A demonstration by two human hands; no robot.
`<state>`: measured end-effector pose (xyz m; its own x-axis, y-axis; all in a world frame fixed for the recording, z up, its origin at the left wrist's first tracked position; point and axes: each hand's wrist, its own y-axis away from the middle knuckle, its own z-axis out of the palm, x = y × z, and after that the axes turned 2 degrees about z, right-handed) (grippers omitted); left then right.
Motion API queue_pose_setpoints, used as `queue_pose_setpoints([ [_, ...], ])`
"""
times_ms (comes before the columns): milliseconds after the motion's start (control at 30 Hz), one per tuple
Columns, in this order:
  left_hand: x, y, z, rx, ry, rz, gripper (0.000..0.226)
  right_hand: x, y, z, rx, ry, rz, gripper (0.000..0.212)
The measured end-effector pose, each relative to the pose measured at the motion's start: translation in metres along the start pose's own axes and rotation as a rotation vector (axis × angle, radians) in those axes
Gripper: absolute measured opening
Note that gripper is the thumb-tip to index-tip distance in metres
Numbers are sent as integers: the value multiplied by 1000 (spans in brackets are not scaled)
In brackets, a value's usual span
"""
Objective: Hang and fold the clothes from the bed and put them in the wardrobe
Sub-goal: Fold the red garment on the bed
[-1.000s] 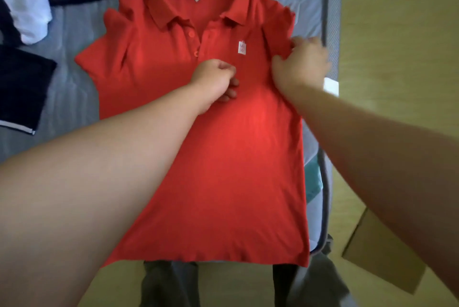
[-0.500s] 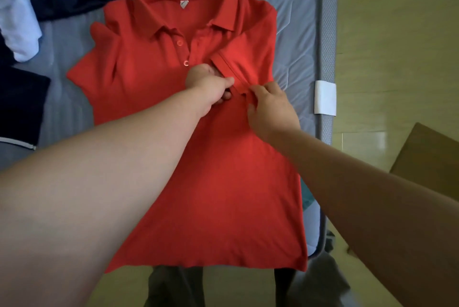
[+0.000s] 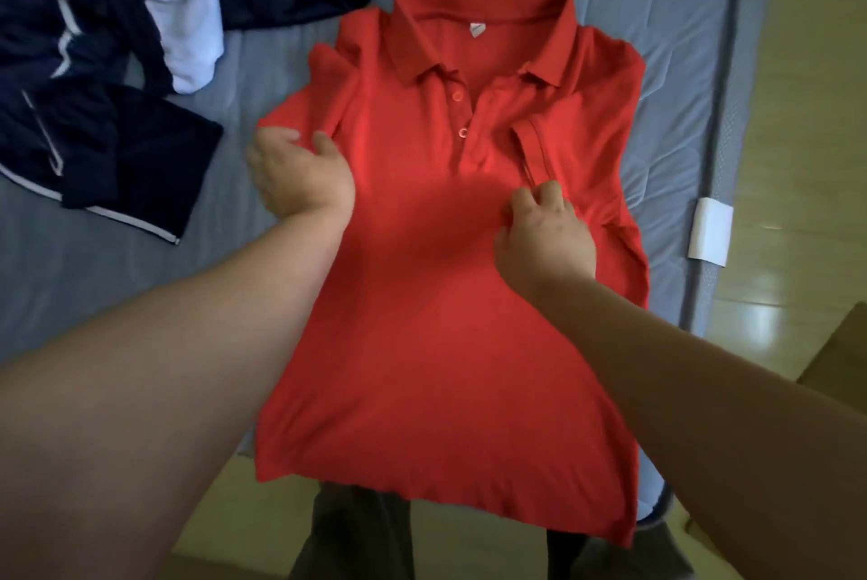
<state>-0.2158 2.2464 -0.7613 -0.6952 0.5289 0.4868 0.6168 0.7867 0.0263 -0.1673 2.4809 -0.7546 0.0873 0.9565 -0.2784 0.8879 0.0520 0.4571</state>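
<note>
Item: red polo shirt (image 3: 422, 298), front up on the grey-blue bed (image 3: 657, 16), collar at the far end, hem hanging over the near edge. The sleeve on the person's right (image 3: 577, 134) lies folded inward across the chest, as half a second ago. Right hand (image 3: 544, 237): fingers curled, pinching the cuff end of that folded sleeve, in almost the same spot as before. Left hand (image 3: 300, 176): has left the middle of the chest by the button placket and now sits at the opposite sleeve (image 3: 300, 115), thumb on top, fingers curled at its edge, gripping it. That sleeve is unfolded. Also on the bed, at far left and apart from the shirt: navy striped garment (image 3: 94, 134), white garment (image 3: 183, 16). White tag (image 3: 711, 234) on the mattress edge.
</note>
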Motion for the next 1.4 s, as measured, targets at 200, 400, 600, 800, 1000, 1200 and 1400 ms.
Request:
queue_pose_setpoints([
  [200, -20, -70, -8, -498, 273, -616, 63, -82, -29, 17, -143, -222, -191, 42],
  [400, -25, -97, -8, -563, 570, -575, 40, -143, -83, 25, -211, -505, -157, 50],
  [600, -45, -105, -14, -444, 424, -518, 44, -182, -112, 24, -292, -640, -26, 49],
  [800, -59, -105, -17, -424, 363, -564, 31, -199, -122, 19, -370, -534, -5, 65],
  [1000, -37, -97, -29, -557, 558, -411, 20, -195, -120, 23, -447, -798, 148, 47],
  [1200, -41, -30, -47, -430, -194, 1132, 63, -160, -136, 1, -483, -1353, 485, 52],
  [1400, -47, -12, -28, -743, -568, 1239, 66, -129, -144, -17, -438, -1059, 492, 81],
])
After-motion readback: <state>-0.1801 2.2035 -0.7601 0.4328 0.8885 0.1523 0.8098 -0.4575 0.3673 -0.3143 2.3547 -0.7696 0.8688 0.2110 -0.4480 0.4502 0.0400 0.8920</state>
